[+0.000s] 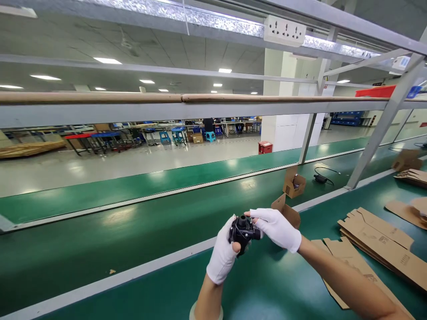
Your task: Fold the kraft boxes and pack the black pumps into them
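Note:
My left hand [223,253], in a white glove with bare fingertips, is wrapped around a black pump-like device [243,233] and holds it up over the green bench. The device has a round spout on top, a stubby round fitting on its right side, and a thin black cord across its front. At its upper right is my right hand [275,227], gloved the same way. The thumb and index finger are drawn close together by the spout, and I cannot make out what is between them. Just behind the right hand stands an open cardboard box [287,211], partly hidden.
Flat cardboard blanks [383,244] lie stacked on the bench to the right. A small open box [294,186] and a black corded device [320,178] sit on the green belt [140,218]. A slanted metal post [383,120] carries the shelf frame, with a socket strip [285,30] above.

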The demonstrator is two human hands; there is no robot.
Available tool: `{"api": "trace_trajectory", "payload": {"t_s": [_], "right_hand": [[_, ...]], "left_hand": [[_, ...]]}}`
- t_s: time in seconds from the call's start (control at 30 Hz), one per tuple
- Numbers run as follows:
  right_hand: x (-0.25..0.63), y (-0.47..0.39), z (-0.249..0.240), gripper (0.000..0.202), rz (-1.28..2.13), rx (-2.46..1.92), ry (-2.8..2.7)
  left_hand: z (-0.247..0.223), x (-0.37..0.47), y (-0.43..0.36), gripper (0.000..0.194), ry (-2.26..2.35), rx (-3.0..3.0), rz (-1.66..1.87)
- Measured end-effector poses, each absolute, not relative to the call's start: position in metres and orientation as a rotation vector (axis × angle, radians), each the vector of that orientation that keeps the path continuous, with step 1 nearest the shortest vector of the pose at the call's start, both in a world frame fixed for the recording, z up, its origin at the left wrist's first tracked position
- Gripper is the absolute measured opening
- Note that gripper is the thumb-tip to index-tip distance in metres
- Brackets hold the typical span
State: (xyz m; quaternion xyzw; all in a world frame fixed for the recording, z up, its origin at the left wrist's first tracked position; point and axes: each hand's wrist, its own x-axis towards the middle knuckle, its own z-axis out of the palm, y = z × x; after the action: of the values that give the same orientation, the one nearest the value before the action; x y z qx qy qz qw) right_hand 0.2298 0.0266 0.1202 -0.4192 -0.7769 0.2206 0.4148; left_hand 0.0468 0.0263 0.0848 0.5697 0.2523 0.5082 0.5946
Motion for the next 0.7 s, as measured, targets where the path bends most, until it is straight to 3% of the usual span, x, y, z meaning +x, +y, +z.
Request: {"api": "trace_trajectory", "payload": {"t_s": [0.17,0.27,0.5,0.7], "right_hand": [[0.237,0.011,0.125,0.059,0.582,-1.03,-2.017],[0.245,0.007,0.128,0.049,0.548,-1.186,-1.998],[0.291,0.002,0.139,0.031,0.655,-1.314,-2.081],[0.349,0.021,0.163,0.028,0.096,-1.37,-2.569]], "left_hand": [[0.081,0.067,0.019,0.083,0.629,1.244,1.349],[0.074,0.081,0.016,0.08,0.622,1.23,1.331],[0.05,0.111,0.017,0.092,0.473,1.39,1.119],[-0.008,0.162,0.042,0.111,0.96,1.786,1.064]]}}
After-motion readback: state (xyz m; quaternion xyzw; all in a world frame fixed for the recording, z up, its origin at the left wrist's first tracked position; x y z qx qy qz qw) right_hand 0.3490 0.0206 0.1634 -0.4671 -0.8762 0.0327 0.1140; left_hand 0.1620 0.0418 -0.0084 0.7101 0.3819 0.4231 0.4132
